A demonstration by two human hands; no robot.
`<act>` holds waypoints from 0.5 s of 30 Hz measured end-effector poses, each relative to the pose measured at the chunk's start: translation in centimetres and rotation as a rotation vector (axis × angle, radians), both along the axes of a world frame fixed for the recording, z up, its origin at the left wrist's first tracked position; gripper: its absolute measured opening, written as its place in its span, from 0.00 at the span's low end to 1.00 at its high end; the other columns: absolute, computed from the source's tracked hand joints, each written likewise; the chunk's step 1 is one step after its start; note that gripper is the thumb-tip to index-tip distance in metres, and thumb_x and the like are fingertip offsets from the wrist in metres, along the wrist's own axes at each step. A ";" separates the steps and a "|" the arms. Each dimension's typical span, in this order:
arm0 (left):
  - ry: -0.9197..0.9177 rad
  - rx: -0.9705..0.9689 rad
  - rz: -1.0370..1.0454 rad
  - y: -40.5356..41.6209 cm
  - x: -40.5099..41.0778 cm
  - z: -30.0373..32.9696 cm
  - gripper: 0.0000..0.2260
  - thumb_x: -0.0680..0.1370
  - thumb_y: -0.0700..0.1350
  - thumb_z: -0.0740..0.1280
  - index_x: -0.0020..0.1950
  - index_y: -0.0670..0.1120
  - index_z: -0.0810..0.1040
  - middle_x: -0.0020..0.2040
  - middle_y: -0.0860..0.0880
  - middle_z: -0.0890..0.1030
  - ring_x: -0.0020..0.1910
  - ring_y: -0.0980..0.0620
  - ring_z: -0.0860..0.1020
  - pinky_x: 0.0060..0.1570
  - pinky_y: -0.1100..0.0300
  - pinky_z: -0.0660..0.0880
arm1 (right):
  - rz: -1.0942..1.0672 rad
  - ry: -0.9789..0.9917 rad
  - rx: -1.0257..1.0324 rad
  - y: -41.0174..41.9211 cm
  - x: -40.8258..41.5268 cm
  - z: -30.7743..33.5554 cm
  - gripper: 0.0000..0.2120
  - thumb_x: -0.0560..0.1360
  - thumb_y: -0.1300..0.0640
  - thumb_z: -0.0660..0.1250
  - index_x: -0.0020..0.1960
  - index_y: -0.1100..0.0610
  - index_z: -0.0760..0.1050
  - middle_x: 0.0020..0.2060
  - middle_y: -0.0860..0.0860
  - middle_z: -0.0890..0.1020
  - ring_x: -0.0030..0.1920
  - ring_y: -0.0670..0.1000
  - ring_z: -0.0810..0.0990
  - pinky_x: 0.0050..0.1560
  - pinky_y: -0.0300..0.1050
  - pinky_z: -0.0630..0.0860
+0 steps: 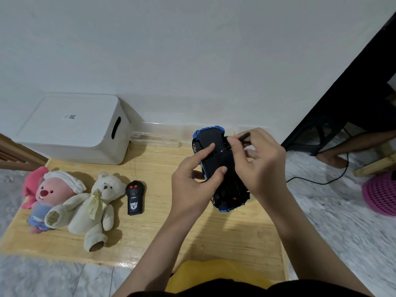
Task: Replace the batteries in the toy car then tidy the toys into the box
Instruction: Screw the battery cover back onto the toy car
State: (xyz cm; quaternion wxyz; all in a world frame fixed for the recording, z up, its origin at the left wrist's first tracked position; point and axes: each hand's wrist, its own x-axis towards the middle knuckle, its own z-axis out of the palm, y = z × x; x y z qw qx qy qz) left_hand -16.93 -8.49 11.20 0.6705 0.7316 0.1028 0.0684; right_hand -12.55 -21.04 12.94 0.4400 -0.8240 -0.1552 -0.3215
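One box [70, 127] at ten o'clock; two plush toys [83, 202], one remote [135, 198] at eight. One car [220, 168], belly up, above counter [162, 239] at two: left hand [192, 183] fingers curled round its side, right hand [263, 161] pinching a screwdriver [244, 136] against the underside.

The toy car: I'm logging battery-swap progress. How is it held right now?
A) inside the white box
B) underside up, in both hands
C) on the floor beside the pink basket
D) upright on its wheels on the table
B: the toy car shows its black underside, gripped by the left hand while the right hand works a thin dark tool at it.
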 end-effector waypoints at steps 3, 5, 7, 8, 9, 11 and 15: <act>0.008 -0.012 0.002 0.0 -0.2 0.0 0.22 0.69 0.41 0.77 0.59 0.60 0.80 0.47 0.60 0.80 0.38 0.54 0.78 0.42 0.54 0.81 | 0.097 0.091 0.092 -0.3 0.4 0.2 0.05 0.75 0.63 0.67 0.41 0.64 0.78 0.35 0.49 0.78 0.37 0.48 0.78 0.32 0.46 0.79; 0.004 -0.019 0.007 0.0 -0.2 0.0 0.22 0.69 0.41 0.76 0.59 0.59 0.80 0.47 0.61 0.81 0.37 0.55 0.78 0.42 0.55 0.81 | 0.132 0.144 0.139 -0.4 0.2 0.3 0.02 0.74 0.63 0.68 0.44 0.62 0.79 0.37 0.46 0.78 0.37 0.46 0.79 0.33 0.50 0.80; 0.004 -0.031 0.014 0.0 -0.2 0.1 0.21 0.69 0.40 0.76 0.58 0.59 0.80 0.48 0.60 0.81 0.37 0.55 0.77 0.42 0.56 0.81 | 0.136 0.180 0.181 -0.4 0.0 0.6 0.08 0.72 0.62 0.70 0.51 0.57 0.77 0.37 0.47 0.80 0.37 0.46 0.79 0.38 0.49 0.82; 0.007 -0.041 0.018 0.0 -0.3 0.2 0.21 0.69 0.40 0.76 0.58 0.59 0.81 0.48 0.60 0.81 0.36 0.55 0.77 0.41 0.57 0.81 | 0.140 0.200 0.221 -0.4 -0.1 0.7 0.13 0.71 0.62 0.72 0.53 0.52 0.75 0.35 0.49 0.81 0.37 0.46 0.80 0.41 0.47 0.82; 0.009 -0.052 0.021 0.0 -0.3 0.2 0.21 0.69 0.40 0.76 0.58 0.59 0.81 0.48 0.60 0.81 0.35 0.56 0.77 0.40 0.58 0.81 | 0.145 0.212 0.259 -0.4 -0.2 0.9 0.17 0.71 0.63 0.73 0.53 0.48 0.71 0.34 0.51 0.81 0.36 0.47 0.80 0.42 0.45 0.81; 0.007 -0.064 0.018 0.0 -0.4 0.3 0.21 0.69 0.39 0.76 0.58 0.58 0.81 0.47 0.62 0.81 0.34 0.56 0.76 0.38 0.61 0.80 | 0.142 0.190 0.278 -0.6 -0.2 1.0 0.22 0.70 0.63 0.74 0.52 0.43 0.68 0.32 0.51 0.81 0.34 0.48 0.81 0.41 0.44 0.80; 0.011 -0.072 0.001 -0.1 -0.6 0.7 0.21 0.70 0.38 0.75 0.57 0.58 0.80 0.44 0.65 0.80 0.33 0.48 0.76 0.38 0.53 0.82 | 0.147 0.167 0.307 -0.9 -0.1 1.0 0.17 0.69 0.63 0.75 0.51 0.48 0.74 0.32 0.49 0.82 0.34 0.50 0.83 0.38 0.50 0.81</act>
